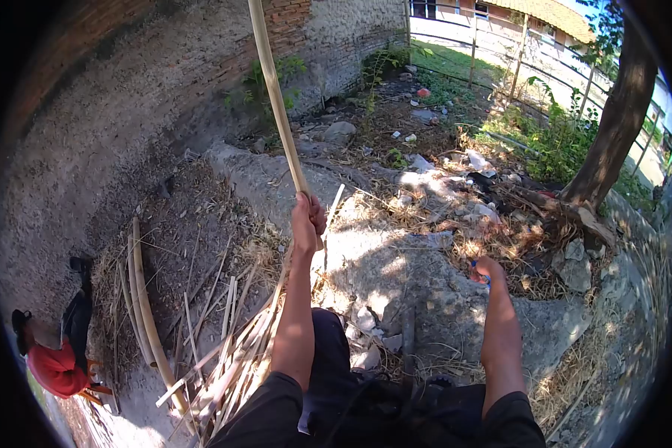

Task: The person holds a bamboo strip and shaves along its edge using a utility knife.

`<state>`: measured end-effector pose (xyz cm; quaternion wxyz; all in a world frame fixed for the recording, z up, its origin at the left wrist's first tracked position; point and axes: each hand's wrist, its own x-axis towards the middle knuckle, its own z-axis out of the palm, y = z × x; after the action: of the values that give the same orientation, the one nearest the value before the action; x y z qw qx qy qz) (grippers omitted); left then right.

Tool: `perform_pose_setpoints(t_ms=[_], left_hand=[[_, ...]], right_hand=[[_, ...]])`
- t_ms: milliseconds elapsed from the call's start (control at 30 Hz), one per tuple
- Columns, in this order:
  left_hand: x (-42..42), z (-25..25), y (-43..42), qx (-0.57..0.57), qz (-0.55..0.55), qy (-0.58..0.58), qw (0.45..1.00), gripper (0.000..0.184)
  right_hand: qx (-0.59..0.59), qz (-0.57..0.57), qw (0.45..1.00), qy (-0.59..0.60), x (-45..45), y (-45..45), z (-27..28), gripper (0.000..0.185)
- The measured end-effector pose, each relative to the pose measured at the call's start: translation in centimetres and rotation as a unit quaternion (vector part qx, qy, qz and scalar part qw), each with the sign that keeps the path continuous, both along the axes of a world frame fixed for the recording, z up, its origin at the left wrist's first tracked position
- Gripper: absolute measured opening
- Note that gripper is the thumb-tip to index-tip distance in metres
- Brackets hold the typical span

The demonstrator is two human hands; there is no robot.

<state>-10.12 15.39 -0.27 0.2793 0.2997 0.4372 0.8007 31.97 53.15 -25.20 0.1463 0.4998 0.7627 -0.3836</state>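
My left hand (308,218) is wrapped round the lower end of a long pale bamboo pole (275,89), which rises up and out of the top of the view. To the right, over dry grass at the edge of a stone slab, my right hand (487,270) is closed on a small blue object (474,263), mostly hidden by the fingers. Split bamboo strips (235,355) lie in a heap below my left arm.
A person in red (61,369) sits at the far left near curved bamboo poles (143,299). A rough wall (127,97) stands behind. Broken stones (575,267) and a tree trunk (621,119) are on the right, with a bamboo fence (517,63) beyond.
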Motion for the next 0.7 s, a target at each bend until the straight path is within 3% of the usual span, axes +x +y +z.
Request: perform_pose_setpoints(t_ms=[167,233,367,567,700], left_hand=[[2.8,0.8,0.2,0.030,-0.049,-0.037,0.998,0.057],[3.3,1.0,0.5,0.054,-0.070,-0.046,0.995,0.056],[4.0,1.1,0.7,0.038,-0.088,-0.016,0.995,0.056],[4.2,0.8,0.8,0.046,-0.141,0.020,0.989,0.055],[4.9,1.4,1.0,0.008,-0.124,0.064,0.990,0.059]], right_hand=[[-0.051,-0.088,0.991,0.083,0.5,-0.6,0.2,0.022],[0.006,0.057,0.998,0.018,0.2,0.6,-0.7,0.027],[-0.055,-0.107,0.993,0.004,-0.3,1.5,-2.9,0.027],[-0.032,-0.018,0.999,-0.003,-0.3,-0.4,1.0,0.024],[-0.121,-0.148,0.979,0.070,-0.2,-1.6,2.1,0.031]])
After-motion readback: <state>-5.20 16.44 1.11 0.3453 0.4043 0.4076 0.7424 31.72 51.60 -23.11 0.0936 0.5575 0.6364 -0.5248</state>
